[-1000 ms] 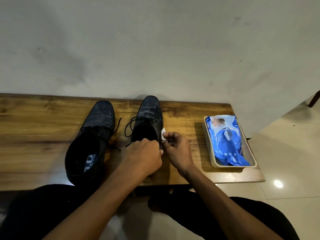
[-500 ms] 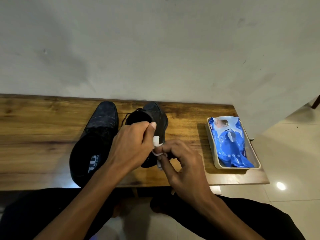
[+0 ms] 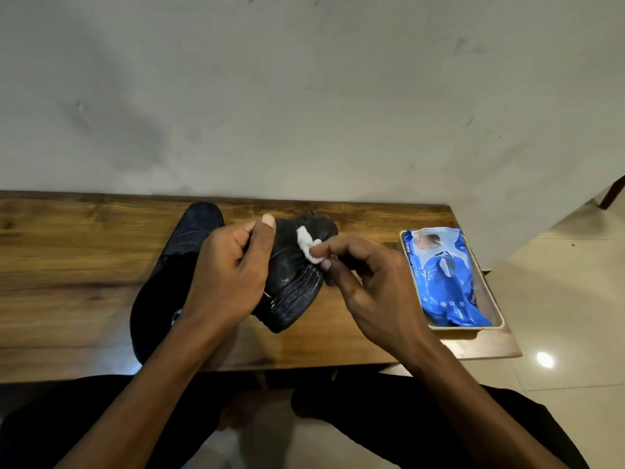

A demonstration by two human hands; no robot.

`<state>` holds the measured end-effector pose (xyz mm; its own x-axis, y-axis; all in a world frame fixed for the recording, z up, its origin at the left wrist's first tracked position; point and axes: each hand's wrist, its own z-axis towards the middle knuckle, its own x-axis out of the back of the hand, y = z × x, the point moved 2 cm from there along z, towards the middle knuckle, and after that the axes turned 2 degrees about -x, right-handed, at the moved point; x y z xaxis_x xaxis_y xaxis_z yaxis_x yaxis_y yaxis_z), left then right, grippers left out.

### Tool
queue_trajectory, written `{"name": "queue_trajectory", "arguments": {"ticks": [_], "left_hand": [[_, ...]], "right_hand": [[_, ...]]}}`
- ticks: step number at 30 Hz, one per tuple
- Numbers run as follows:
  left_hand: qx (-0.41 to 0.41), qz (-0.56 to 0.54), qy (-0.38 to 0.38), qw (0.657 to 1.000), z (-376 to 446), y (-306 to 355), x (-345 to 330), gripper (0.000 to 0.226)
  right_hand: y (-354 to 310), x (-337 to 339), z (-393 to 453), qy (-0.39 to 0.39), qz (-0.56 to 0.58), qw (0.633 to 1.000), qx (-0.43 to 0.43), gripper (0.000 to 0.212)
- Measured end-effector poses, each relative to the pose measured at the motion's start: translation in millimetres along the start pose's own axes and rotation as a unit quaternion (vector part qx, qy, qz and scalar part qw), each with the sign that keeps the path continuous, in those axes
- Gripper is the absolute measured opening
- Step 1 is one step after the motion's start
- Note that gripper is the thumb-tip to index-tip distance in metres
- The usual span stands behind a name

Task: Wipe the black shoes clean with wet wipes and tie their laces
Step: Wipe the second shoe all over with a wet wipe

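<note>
Black shoe (image 3: 294, 282) gripped, tilted, by left hand (image 3: 230, 275); right hand (image 3: 368, 286) pinching wipe (image 3: 309, 247).

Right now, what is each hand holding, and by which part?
The left hand grips the tilted black shoe around its upper. The right hand pinches a small white wipe in its fingers, against the shoe's side.

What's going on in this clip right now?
A person seated at a wooden bench is cleaning a pair of black shoes. The left hand grips one shoe, lifted and tilted, while the right hand pinches a small white wipe against its side. The other shoe rests on the bench to the left. A blue pack of wet wipes lies in a shallow tray at the bench's right end. No tied laces are visible.
</note>
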<state>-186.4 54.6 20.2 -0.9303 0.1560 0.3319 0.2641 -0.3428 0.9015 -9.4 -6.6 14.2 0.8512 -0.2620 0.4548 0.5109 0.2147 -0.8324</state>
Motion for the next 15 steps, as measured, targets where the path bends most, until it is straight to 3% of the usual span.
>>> {"name": "queue_trajectory", "arguments": {"ticks": [5,12,15], "left_hand": [[0.012,0.002,-0.005,1.0,1,-1,-2,0.075],[0.023,-0.031,0.007,0.999,1,3,-1,0.075],[0.038,-0.04,0.012,0.998,4,3,-1,0.07]], "right_hand": [[-19,5,-14,-0.043,0.009,0.994,0.097,0.018],[25,8,19,-0.002,-0.035,0.999,0.006,0.033],[11,6,12,-0.001,-0.045,0.998,0.033,0.03]]}}
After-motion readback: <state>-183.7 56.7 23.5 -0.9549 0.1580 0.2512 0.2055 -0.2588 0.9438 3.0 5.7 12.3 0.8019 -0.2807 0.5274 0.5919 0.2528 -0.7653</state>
